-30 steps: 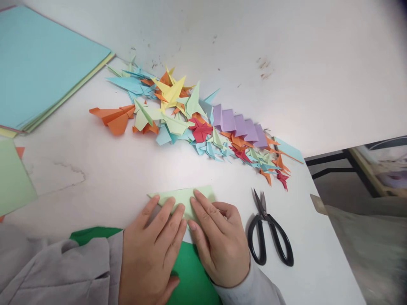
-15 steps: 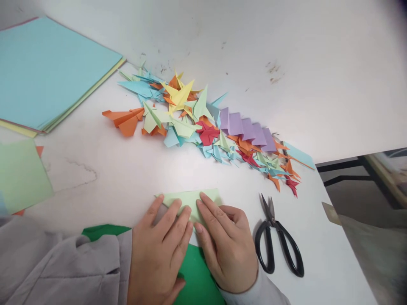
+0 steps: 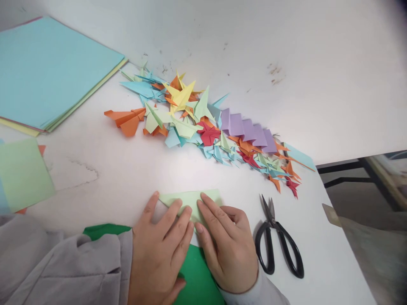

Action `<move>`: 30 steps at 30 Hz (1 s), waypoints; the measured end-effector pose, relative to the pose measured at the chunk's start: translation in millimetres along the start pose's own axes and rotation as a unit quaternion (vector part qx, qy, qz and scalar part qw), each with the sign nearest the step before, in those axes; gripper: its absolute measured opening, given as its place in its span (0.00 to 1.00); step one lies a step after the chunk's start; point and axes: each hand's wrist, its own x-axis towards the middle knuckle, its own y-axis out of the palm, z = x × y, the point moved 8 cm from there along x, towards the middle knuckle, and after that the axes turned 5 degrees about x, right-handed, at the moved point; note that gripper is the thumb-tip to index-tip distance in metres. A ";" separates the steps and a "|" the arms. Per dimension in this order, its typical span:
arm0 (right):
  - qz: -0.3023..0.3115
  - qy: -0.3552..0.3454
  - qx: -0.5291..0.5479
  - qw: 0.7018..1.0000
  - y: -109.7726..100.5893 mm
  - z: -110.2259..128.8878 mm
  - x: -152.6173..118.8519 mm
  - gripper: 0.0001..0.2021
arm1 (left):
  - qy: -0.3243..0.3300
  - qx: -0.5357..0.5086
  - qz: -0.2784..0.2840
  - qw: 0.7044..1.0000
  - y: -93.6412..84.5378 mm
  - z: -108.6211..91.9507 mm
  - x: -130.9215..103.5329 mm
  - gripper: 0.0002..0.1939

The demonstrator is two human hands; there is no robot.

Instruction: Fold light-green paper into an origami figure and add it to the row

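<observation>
A pale green folded paper (image 3: 190, 197) lies on the table, its long straight edge facing away from me. My left hand (image 3: 162, 248) is open, its fingers spread flat; the middle ones press on the paper's left part, while the index fingertip rests just off its left corner. My right hand (image 3: 227, 243) lays two outstretched fingers on the paper's right part, with the thumb near its lower edge and the other fingers curled. Both palms hide the near part of the paper. Beneath the hands lies a dark green sheet (image 3: 199, 275), partly covered.
Scissors (image 3: 271, 228) with black handles lie slightly open at right. A long heap of folded paper figures (image 3: 181, 97) crosses the table, beside a purple pleated strip (image 3: 248, 129). Large blue sheets (image 3: 57, 72) are stacked at upper left. A light green square (image 3: 28, 173) lies below them.
My left index finger has slid slightly left and up, off the paper's left corner. My right hand stays in place. The view has shifted very slightly.
</observation>
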 end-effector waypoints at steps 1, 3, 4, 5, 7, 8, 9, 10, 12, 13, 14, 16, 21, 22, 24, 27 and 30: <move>-0.002 -0.001 0.000 1.000 -0.1 0.0 -0.1 0.17 | 0.000 0.000 0.000 1.000 0.0 0.0 0.1 0.30; -0.005 0.000 -0.001 1.000 -0.2 -0.2 -0.4 0.17 | 0.001 0.000 -0.001 1.000 -0.2 -0.1 0.1 0.30; -0.005 0.000 -0.002 1.000 -0.2 -0.1 -0.4 0.17 | 0.001 0.000 -0.002 1.000 -0.5 -0.1 0.2 0.30; -0.005 0.001 -0.003 1.000 -0.1 -0.2 -0.5 0.18 | 0.001 0.001 -0.003 1.000 -0.8 0.0 0.2 0.30; -0.005 0.002 -0.007 1.000 -0.1 -0.2 -0.4 0.17 | 0.001 0.004 -0.004 1.000 -1.4 0.0 0.2 0.30; -0.006 0.001 -0.008 1.000 -0.4 0.1 -0.4 0.17 | 0.001 0.005 -0.005 1.000 -1.7 0.1 0.2 0.30; -0.007 0.000 -0.009 1.000 -0.6 0.4 -0.3 0.17 | 0.002 0.006 -0.006 1.000 -2.0 0.0 0.2 0.30; -0.007 -0.001 -0.010 1.000 -0.7 0.7 -0.3 0.17 | 0.003 0.007 -0.006 1.000 -2.0 0.0 0.2 0.30; -0.003 0.000 -0.012 1.000 -0.4 0.7 -0.3 0.17 | 0.005 0.008 -0.005 1.000 -1.5 -0.2 0.0 0.30; 0.000 0.002 -0.013 1.000 0.1 0.3 -0.3 0.17 | 0.006 0.009 -0.004 1.000 -1.0 -0.4 -0.1 0.30; 0.004 0.004 -0.015 1.000 0.6 -0.1 -0.4 0.17 | 0.008 0.009 -0.001 1.000 -0.5 -0.6 -0.1 0.30; 0.009 0.008 -0.015 1.000 1.3 -0.8 -0.5 0.17 | 0.009 0.009 0.004 1.000 0.7 -0.9 -0.2 0.30; 0.011 0.003 -0.018 1.000 1.5 -0.3 -0.2 0.17 | 0.006 0.010 0.007 1.000 0.1 -0.4 0.1 0.30; 0.010 0.001 -0.018 1.000 1.4 -0.1 -0.1 0.17 | 0.005 0.009 0.003 1.000 -0.8 -0.4 0.1 0.30; 0.007 0.002 -0.018 1.000 0.9 -0.3 -0.2 0.17 | 0.007 0.010 -0.004 1.000 -2.0 -1.0 -0.3 0.30; 0.004 0.003 -0.016 1.000 0.9 -0.6 -0.6 0.17 | 0.013 0.022 -0.017 1.000 -2.1 -3.5 -1.6 0.30; 0.006 0.004 -0.017 1.000 1.7 -0.8 -1.1 0.18 | 0.017 0.027 -0.033 0.999 -1.2 -5.8 -2.7 0.30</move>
